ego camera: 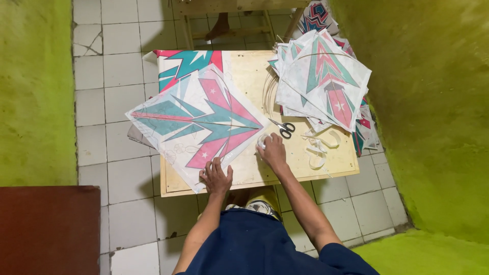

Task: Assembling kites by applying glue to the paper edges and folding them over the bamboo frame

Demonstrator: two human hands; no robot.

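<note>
The left hand [216, 177] lies flat, fingers spread, on the near corner of a kite [196, 119] that rests on the wooden tabletop [254, 76]. The right hand [272, 150] sits just beside the kite's right corner, fingers curled around a small white roll [262, 141]. Scissors [283, 127] lie near that hand. A stack of kites [323, 76] covers the tabletop's far right, with white strips [320, 145] below it.

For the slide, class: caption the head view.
Left hand presses a kite; right hand holds a tape roll.
</note>
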